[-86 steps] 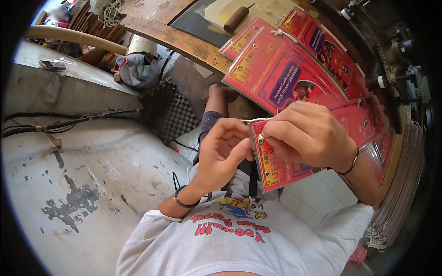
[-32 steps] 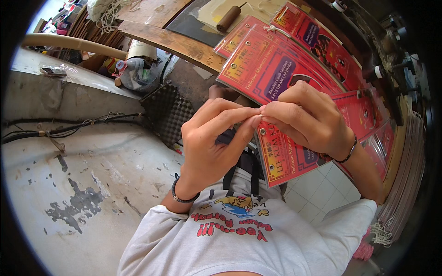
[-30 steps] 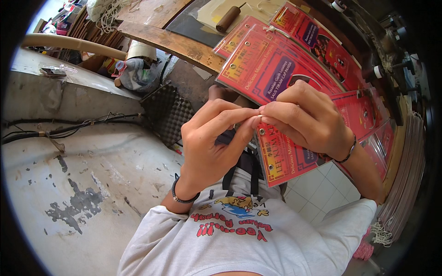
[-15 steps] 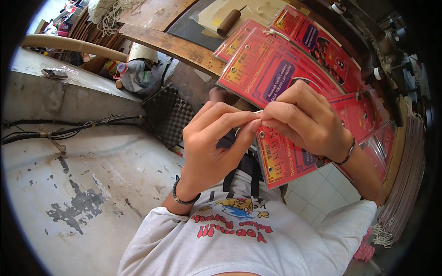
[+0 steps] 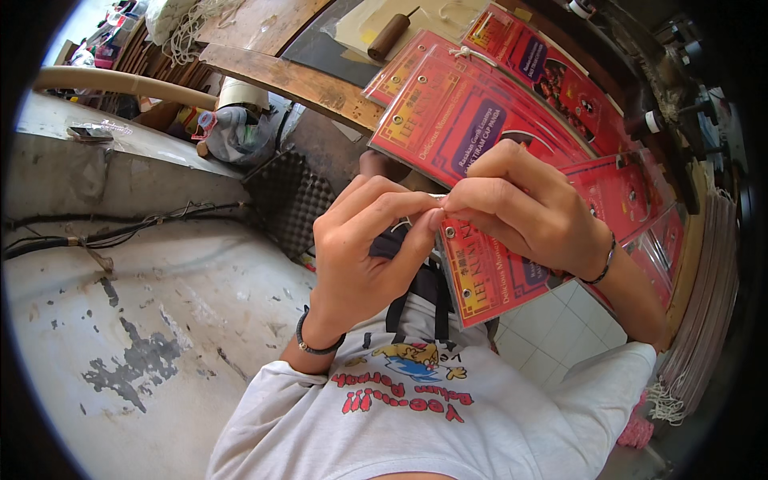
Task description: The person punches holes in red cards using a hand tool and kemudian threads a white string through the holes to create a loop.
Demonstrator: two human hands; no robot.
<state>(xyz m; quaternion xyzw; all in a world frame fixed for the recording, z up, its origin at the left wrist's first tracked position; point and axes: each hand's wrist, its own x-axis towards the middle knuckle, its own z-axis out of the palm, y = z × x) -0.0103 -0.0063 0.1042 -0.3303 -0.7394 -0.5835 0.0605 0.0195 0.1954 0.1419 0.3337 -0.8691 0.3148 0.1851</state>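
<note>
In front of my chest, my left hand (image 5: 356, 240) and my right hand (image 5: 524, 212) meet with their fingertips pinched together. Between them is a thin white cord (image 5: 399, 227), mostly hidden by the fingers. Just below my right hand hangs a red printed card (image 5: 484, 276) in a clear cover, with metal eyelets along its left edge. My right hand covers its upper part. Beyond the hands, a stack of similar red cards (image 5: 436, 108) lies on the wooden table (image 5: 324, 96). A knotted white cord (image 5: 468, 53) shows on that stack.
A wooden-handled awl (image 5: 390, 38) lies at the table's far side. More red cards (image 5: 552, 68) spread to the right, near dark machine parts (image 5: 644, 124). Bundled corded sheets (image 5: 704, 280) hang at far right. On the left are a worn pale surface (image 5: 160, 320) and black cables (image 5: 120, 230).
Both pinched hands shift slightly left in the picture, and the hanging card goes with them. The background also shifts a little left, and the fingertips stay together.
</note>
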